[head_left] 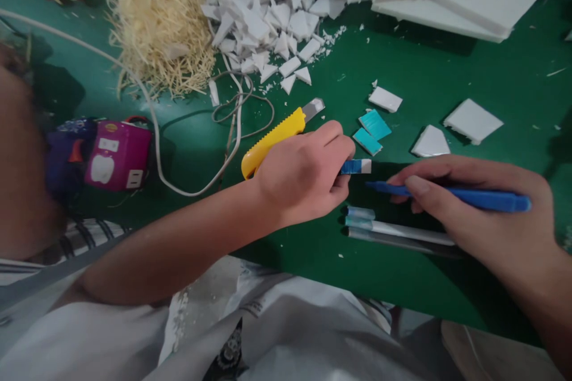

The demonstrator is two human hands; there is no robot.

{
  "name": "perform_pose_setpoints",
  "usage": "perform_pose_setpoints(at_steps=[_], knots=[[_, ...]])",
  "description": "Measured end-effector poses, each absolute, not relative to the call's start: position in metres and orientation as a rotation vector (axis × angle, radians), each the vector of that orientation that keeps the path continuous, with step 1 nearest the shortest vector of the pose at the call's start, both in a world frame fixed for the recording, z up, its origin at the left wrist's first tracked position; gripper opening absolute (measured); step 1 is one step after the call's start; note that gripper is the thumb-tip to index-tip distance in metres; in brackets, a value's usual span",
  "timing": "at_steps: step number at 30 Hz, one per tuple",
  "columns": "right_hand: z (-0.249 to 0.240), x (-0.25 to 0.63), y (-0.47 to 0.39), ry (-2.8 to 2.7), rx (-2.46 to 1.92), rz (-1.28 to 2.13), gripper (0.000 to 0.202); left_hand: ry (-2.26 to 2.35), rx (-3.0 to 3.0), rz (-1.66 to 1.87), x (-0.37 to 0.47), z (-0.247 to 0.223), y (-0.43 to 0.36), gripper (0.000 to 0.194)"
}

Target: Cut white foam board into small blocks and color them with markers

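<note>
My left hand [308,169] is closed around a small foam piece [356,166], blue on most of its visible part and white at the end. The rest of that piece is hidden by the fingers. A blue marker [480,197] is gripped in my right hand [504,235], its tip pointing left, just below the piece. Several markers [402,230] lie side by side under my right hand. Beside my left hand rests a yellow utility knife [274,140] with its blade out. Turquoise foam pieces [376,124] and a white foam piece [385,99] lie beyond.
A heap of white foam scraps [268,27] and a pile of thin wooden sticks [156,24] cover the back. Large foam sheets [442,0] stand back right. A white cable [154,125] loops near a magenta box [118,156]. Another person's arm [20,161] is at left.
</note>
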State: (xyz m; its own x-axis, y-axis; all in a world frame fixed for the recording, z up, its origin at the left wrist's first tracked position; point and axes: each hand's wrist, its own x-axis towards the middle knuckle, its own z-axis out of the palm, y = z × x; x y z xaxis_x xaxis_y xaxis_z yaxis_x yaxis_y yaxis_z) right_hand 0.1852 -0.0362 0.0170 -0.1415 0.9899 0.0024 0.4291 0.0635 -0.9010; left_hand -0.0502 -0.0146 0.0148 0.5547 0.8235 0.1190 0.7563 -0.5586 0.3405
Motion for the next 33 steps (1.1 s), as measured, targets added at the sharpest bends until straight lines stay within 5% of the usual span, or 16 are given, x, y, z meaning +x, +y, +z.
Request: perform_pose_setpoints(at_steps=[33], knots=[[0.0242, 0.1861, -0.0382, -1.684, -1.501, 1.028, 0.005, 1.331, 2.523, 0.383, -0.0500, 0.0139, -0.0148, 0.012]])
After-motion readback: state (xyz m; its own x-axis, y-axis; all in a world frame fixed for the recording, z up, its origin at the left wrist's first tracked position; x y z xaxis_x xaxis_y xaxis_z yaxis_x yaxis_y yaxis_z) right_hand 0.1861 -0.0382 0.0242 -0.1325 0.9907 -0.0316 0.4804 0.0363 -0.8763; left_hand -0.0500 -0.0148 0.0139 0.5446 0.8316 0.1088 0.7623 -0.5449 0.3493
